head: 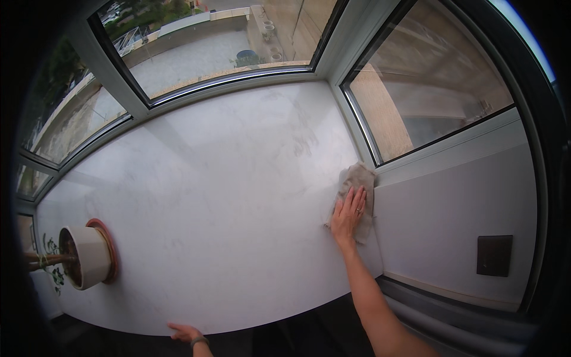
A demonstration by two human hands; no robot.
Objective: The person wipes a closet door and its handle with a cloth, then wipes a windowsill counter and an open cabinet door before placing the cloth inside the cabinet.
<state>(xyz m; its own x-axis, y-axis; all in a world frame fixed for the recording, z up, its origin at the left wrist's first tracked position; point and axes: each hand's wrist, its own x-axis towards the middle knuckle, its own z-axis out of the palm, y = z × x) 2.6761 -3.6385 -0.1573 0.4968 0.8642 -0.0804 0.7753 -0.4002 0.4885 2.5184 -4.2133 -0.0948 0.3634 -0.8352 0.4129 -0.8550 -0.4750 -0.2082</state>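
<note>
My right hand (pixel 349 216) lies flat on a beige-grey cloth (pixel 362 176), fingers extended and pressing it against the white sill top (pixel 214 192). The cloth sits at the sill's right side, touching the foot of the side wall, and part of it is hidden under the palm. A ring is on one finger of that hand. At the front edge of the sill, my left hand (pixel 185 332) rests with its fingers pointing left and a band on the wrist. It holds no loose object. Faint smudges and streaks show on the white surface.
On the left stands a white plant pot (pixel 93 256) on a terracotta-coloured saucer (pixel 109 250), its plant stem (pixel 49 259) leaning out leftward. Framed window panes (pixel 214 49) border the back, and another window (pixel 428 85) is at right. A dark square plate (pixel 494 255) is on the side wall.
</note>
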